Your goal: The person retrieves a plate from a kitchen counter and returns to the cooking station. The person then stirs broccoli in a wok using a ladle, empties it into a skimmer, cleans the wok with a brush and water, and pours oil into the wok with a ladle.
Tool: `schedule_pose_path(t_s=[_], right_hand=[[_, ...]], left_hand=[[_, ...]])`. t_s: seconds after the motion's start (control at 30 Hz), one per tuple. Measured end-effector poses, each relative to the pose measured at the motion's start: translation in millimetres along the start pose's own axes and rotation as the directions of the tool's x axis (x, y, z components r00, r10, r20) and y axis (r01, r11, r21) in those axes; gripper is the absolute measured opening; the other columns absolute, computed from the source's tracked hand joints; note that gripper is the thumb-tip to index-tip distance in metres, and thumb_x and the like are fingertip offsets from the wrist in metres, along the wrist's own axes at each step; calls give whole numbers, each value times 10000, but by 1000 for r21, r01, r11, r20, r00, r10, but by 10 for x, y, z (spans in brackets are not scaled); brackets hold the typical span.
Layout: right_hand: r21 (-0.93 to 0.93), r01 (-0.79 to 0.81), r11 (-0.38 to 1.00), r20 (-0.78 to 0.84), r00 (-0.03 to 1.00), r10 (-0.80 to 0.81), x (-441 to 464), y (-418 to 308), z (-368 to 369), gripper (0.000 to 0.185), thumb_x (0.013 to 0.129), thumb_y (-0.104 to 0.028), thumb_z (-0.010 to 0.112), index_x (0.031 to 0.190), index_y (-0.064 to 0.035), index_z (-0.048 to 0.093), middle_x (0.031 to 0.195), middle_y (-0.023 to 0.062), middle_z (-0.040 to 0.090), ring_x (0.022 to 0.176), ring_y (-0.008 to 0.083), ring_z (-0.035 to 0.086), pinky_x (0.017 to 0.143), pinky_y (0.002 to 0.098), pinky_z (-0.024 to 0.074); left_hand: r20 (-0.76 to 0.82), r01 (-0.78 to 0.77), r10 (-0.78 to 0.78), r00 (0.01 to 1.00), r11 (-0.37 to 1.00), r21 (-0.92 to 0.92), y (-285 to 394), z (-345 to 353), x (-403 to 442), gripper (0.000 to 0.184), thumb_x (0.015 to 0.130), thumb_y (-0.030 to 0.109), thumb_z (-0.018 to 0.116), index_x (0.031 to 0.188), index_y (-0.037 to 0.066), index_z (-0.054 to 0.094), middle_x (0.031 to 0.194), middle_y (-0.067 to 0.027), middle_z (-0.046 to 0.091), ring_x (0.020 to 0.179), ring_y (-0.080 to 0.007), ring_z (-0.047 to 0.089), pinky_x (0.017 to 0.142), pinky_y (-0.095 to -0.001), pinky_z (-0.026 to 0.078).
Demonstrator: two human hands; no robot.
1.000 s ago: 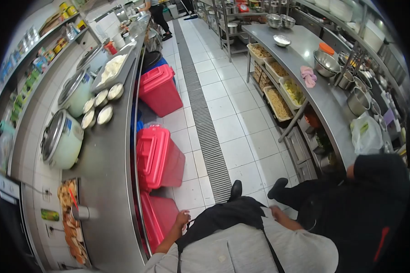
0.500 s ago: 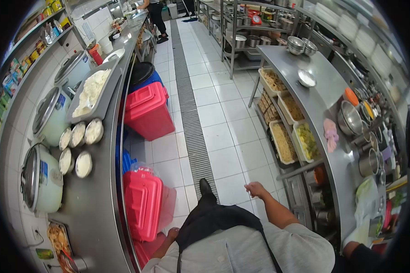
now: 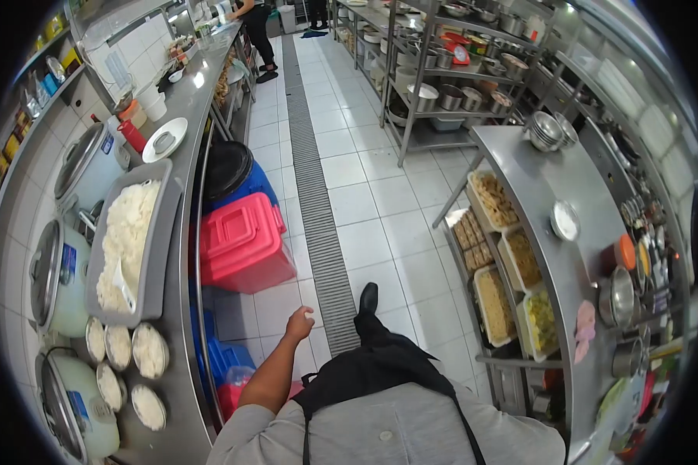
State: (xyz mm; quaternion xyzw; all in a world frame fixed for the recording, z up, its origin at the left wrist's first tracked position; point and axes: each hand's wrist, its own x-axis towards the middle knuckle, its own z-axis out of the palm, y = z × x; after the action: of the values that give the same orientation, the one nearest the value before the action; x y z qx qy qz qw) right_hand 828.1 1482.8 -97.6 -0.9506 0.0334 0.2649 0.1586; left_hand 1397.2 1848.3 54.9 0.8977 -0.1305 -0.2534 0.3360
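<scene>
My left hand (image 3: 300,322) swings ahead of my body over the tiled floor (image 3: 326,221), beside the drain grate (image 3: 315,209). It touches nothing, and its fingers are loosely bent and a little apart, with nothing seen in them. Closest to that hand is a red lidded bin (image 3: 244,242) under the left counter. My right hand is out of view. One black shoe (image 3: 369,297) is stepping forward near the grate.
On the left counter (image 3: 180,310) stand a grey tub of rice (image 3: 128,240), several filled bowls (image 3: 149,350) and rice cookers (image 3: 58,267). A steel table (image 3: 531,198) with food trays (image 3: 518,260) below is on the right. Another person (image 3: 261,35) stands at the far left.
I have walked forward along the aisle, so the tub and bins are nearer. My left arm has swung forward, and my right hand has dropped out of view.
</scene>
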Motion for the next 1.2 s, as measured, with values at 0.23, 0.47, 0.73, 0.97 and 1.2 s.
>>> schedule_pose_path(t_s=[0.23, 0.47, 0.73, 0.97, 1.2], right_hand=[[430, 39, 902, -130, 991, 19, 2606, 658, -2670, 133, 797, -131, 594, 722, -53, 672, 643, 125, 638, 458, 215, 564, 401, 372, 436], [945, -211, 251, 59, 862, 504, 4994, 553, -5514, 99, 829, -133, 574, 846, -36, 573, 639, 54, 558, 525, 150, 566, 431, 308, 489], [923, -277, 268, 137, 885, 445, 6652, 793, -6072, 164, 857, -204, 618, 822, -46, 595, 644, 81, 582, 515, 176, 582, 423, 312, 496], [225, -135, 965, 17, 991, 135, 6780, 1038, -5738, 76, 655, -102, 631, 711, -91, 681, 652, 82, 654, 514, 232, 627, 448, 368, 473], [-9, -6, 1000, 200, 980, 8, 8213, 1449, -6299, 154, 505, -167, 676, 655, -183, 706, 703, 70, 670, 652, 260, 656, 491, 411, 489]], left_hand=[[121, 61, -16, 992, 923, -379, 839, -450, 1412, 309, 850, 37, 467, 1145, 48, 559, 729, -70, 608, 644, -146, 594, 587, -289, 501], [-25, 78, -117, 993, 787, -612, 943, -1214, 2818, 303, 831, 83, 511, 1123, 26, 572, 732, -53, 579, 677, -146, 591, 607, -273, 478], [155, 236, -181, 971, 818, -525, 705, -1863, 4882, 314, 798, 35, 515, 1106, 28, 577, 731, -74, 591, 653, -149, 597, 581, -293, 478], [210, 41, 7, 978, 973, -225, 1366, -2669, 6950, 321, 817, 55, 512, 1132, 37, 573, 789, -88, 644, 685, -153, 625, 570, -295, 495], [275, 305, -205, 939, 865, -398, 1431, -2942, 8895, 273, 825, 54, 519, 1095, 68, 558, 789, -101, 639, 669, -181, 619, 537, -313, 490]])
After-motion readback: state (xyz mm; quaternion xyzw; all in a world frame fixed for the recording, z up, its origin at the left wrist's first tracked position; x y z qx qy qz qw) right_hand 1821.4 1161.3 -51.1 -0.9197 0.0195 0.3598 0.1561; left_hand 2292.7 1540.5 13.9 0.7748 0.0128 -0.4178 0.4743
